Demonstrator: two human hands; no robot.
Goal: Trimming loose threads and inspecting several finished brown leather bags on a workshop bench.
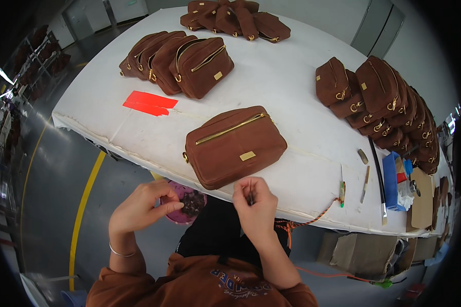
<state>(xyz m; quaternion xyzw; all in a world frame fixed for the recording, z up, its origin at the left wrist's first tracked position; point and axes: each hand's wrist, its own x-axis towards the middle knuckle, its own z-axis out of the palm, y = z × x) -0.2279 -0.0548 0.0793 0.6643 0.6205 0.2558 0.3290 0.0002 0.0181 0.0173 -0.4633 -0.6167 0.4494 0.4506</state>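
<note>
A brown bag [235,146] with a gold zipper and a small gold plate lies at the table's front edge before me. My left hand [151,202] is off the table, above a purple bin [176,221] of dark scraps. Its thumb and fingers are drawn together in a pinch; anything between them is too small to make out. Just below the bag's front edge, my right hand [256,202] is closed round a small, thin dark tool [250,197], mostly hidden by the fingers. Neither hand clearly touches the bag.
Rows of similar brown bags [205,71] stand at the back left, more bags [235,20] at the far end, and a stack [379,97] at the right. Red tape [149,103] marks the white table. A corded tool [342,194], a brush [384,212] and a blue box [391,181] lie right.
</note>
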